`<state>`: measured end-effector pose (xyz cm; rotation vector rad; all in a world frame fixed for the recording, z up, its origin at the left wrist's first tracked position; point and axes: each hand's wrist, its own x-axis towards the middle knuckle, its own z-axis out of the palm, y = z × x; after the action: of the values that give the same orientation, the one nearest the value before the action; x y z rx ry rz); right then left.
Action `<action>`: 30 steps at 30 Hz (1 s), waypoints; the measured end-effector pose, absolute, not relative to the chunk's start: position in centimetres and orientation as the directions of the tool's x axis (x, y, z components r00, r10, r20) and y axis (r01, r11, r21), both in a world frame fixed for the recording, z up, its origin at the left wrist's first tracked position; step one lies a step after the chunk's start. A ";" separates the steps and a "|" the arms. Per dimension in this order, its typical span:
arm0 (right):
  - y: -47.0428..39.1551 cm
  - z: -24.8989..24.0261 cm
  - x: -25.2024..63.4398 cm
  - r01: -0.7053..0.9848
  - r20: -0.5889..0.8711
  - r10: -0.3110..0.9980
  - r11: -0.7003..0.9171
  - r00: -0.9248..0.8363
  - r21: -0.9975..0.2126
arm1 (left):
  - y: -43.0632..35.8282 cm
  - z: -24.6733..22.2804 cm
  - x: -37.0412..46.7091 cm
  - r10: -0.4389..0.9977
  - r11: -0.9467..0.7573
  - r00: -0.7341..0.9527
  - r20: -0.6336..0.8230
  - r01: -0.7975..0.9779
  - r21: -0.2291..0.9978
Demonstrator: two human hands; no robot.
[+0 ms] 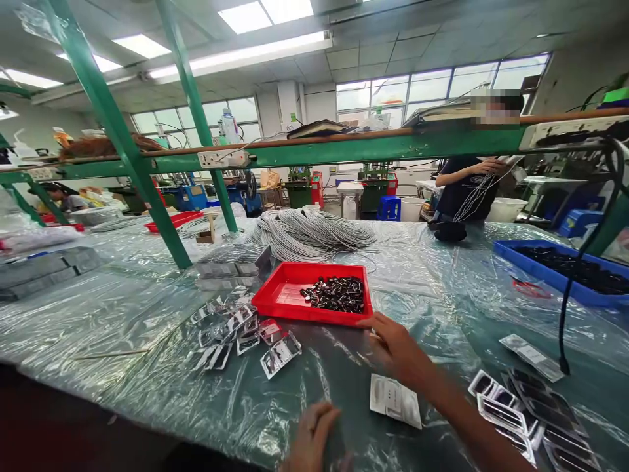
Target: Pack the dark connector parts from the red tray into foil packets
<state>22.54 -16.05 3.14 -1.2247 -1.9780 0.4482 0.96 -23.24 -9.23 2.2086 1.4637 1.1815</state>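
- Light panels (142, 46) and a long light strip (240, 57) glow in the tiled ceiling (344, 60).
- Windows (422, 85) line the far wall (319, 105), left and right of a pale pillar (287, 98).
- A green metal frame (339, 153) spans the desk (147, 314).

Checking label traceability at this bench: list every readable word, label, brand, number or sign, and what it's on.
"10": circled sign by the pale pillar; small, but seems to read so.
Too small or blurred to read:
- print on the silver packet near the right hand
- print on the co-worker's dark shirt
No brand legible.
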 end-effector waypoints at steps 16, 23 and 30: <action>-14.6 -2.9 27.9 -0.185 0.057 0.984 0.089 0.170 -0.979 | -18.1 -4.7 5.7 0.945 -0.307 0.315 0.092 0.751 0.584; -14.5 -3.8 22.0 -0.455 0.025 1.000 0.014 -0.017 -0.890 | -18.1 -5.0 5.5 0.954 -0.257 0.296 0.038 0.751 0.608; -13.2 -5.7 16.9 -0.488 0.002 0.989 -0.073 -0.151 -0.870 | -17.3 -5.6 6.0 0.974 -0.195 0.226 0.030 0.760 0.620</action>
<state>16.89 -13.24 -5.68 -0.7698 -0.8998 1.5422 6.00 -17.28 -5.62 2.0230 1.5906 0.5869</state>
